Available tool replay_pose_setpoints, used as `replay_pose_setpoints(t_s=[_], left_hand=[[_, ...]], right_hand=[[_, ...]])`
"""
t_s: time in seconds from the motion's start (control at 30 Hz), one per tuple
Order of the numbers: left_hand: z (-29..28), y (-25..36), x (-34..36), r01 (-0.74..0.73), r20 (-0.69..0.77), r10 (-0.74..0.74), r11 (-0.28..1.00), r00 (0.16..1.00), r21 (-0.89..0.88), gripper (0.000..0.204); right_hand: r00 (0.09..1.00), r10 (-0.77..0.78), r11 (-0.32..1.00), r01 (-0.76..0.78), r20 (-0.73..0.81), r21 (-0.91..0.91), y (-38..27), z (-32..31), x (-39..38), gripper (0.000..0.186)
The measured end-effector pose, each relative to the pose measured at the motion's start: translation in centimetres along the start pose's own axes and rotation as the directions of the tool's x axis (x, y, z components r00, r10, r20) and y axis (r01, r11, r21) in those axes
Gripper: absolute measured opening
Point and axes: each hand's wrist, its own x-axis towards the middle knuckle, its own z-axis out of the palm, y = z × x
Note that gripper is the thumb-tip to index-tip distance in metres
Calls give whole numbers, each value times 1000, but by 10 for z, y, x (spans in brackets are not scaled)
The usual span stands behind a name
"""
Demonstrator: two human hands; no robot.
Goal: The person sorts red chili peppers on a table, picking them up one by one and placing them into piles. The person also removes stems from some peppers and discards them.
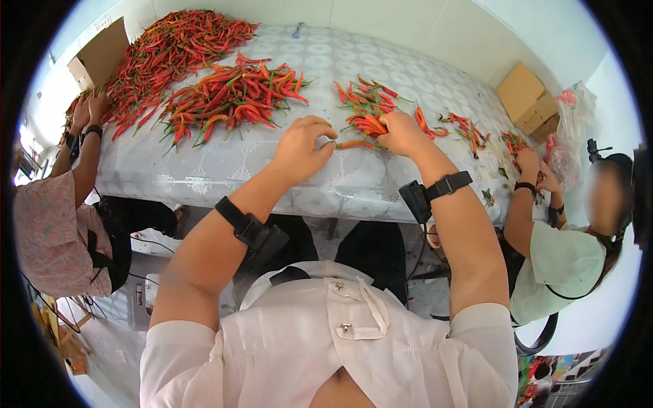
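Above the near part of the table, my left hand [305,151] has its fingers curved and the thumb apart, with nothing seen in its grasp. A single orange-red chili pepper [358,144] lies between my two hands. My right hand [404,134] is closed at a small bunch of red chili peppers [367,125]; its fingertips are partly hidden. Behind that bunch sits a loose cluster of red and green chili peppers [367,95]. To the left of my left hand spreads a medium heap of chili peppers [235,95], many with green stems.
A large chili heap [180,44] fills the table's far left beside a cardboard box [101,53]. A co-worker's hands [90,109] are there. Smaller clusters [469,132] lie right, near another co-worker's hands [534,166], a cardboard box [522,95] and a plastic bag [571,129].
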Motion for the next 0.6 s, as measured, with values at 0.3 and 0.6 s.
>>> replay_pose_setpoints(t_s=[0.3, 0.6], left_hand=[[-3, 3, 2, 121, 47, -121, 993, 992, -1, 21], [1, 2, 1, 103, 0, -103, 993, 995, -59, 17]], right_hand=[[983, -164, 985, 158, 84, 72, -33, -10, 0, 21], [970, -195, 976, 206, 144, -65, -36, 5, -4, 26]])
